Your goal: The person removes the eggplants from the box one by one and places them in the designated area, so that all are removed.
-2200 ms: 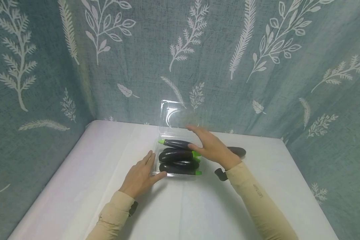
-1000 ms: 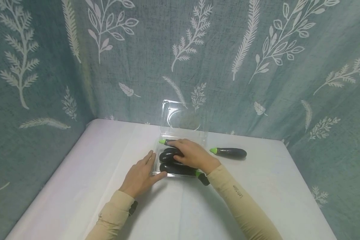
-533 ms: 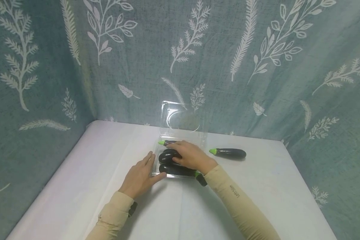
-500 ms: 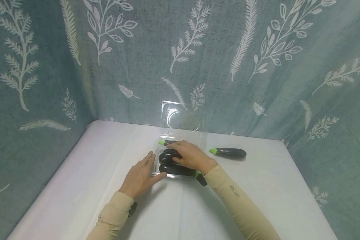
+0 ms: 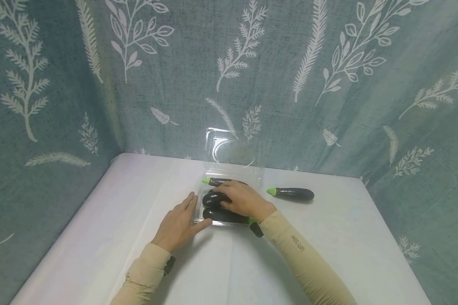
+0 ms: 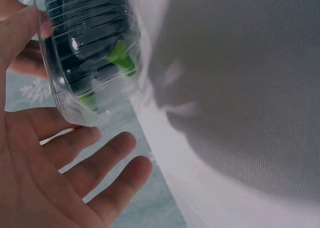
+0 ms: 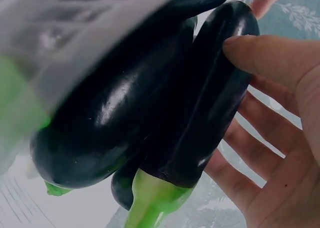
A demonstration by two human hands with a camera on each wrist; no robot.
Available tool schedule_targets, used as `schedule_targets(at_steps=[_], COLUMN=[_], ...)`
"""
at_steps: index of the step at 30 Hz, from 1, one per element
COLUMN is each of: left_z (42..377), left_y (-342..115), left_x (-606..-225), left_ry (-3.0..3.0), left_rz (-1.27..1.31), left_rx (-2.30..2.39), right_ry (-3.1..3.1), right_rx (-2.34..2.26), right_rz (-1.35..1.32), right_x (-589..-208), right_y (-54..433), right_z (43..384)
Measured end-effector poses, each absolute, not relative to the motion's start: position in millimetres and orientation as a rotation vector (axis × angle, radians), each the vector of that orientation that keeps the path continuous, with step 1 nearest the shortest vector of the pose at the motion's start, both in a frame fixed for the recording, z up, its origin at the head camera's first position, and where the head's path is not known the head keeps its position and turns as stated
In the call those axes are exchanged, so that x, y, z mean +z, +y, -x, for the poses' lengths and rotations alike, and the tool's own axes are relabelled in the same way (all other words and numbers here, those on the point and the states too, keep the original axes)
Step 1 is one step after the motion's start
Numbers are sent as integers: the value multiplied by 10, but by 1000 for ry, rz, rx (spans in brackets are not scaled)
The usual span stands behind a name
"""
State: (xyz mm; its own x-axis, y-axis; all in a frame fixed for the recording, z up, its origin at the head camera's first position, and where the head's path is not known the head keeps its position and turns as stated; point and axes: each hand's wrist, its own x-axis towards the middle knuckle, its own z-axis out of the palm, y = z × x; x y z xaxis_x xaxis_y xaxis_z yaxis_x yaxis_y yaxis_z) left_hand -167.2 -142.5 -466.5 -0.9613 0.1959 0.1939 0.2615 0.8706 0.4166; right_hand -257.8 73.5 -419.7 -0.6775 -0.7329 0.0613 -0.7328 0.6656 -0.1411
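Several dark eggplants with green stems lie in a clear plastic clamshell container [image 5: 202, 222], its lid [image 5: 233, 148] standing up at the back. My right hand [image 5: 246, 199] is over the middle of the pile. It holds one eggplant [image 7: 200, 107], thumb on top and fingers along the far side; a thicker eggplant [image 7: 115, 102] lies beside it. Nearest me is the front eggplant [image 5: 225, 215]; the back eggplant [image 5: 217, 182] has its stem to the left. My left hand [image 5: 177, 224] touches the container's near left corner, fingers extended along the side, thumb at the front.
One loose eggplant [image 5: 294, 194] lies on the white-covered table [image 5: 328, 228], right of the container. A patterned green curtain [image 5: 175, 93] hangs behind the table and along both sides. The raised lid stands close to the back curtain.
My right hand has come left and down from the container's right side onto the middle eggplants, uncovering the loose one. In the last half second it barely shifts. My left hand stays put.
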Motion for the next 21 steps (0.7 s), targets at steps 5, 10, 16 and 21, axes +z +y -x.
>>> schedule_targets(at_steps=[5,10,16,21], left_z=[1665,1667,1663,1668], left_y=[-1426,-1426,-1432,-1429], left_x=[-4661,-4658,-4650,-4665], left_ry=[-2899,-2903,-2906,-2898], left_rz=[353,353,356,358], left_rx=[-682,-690,-696,-696], right_ry=[2880,2893,2912,2921], right_rx=[-241,-260,-272,-330], right_rz=[1276,1312,1370,1411], right_x=[-4210,-4217,-4242,-4225], right_y=[742,756,777,816], right_z=[2566,2549,2545,2541])
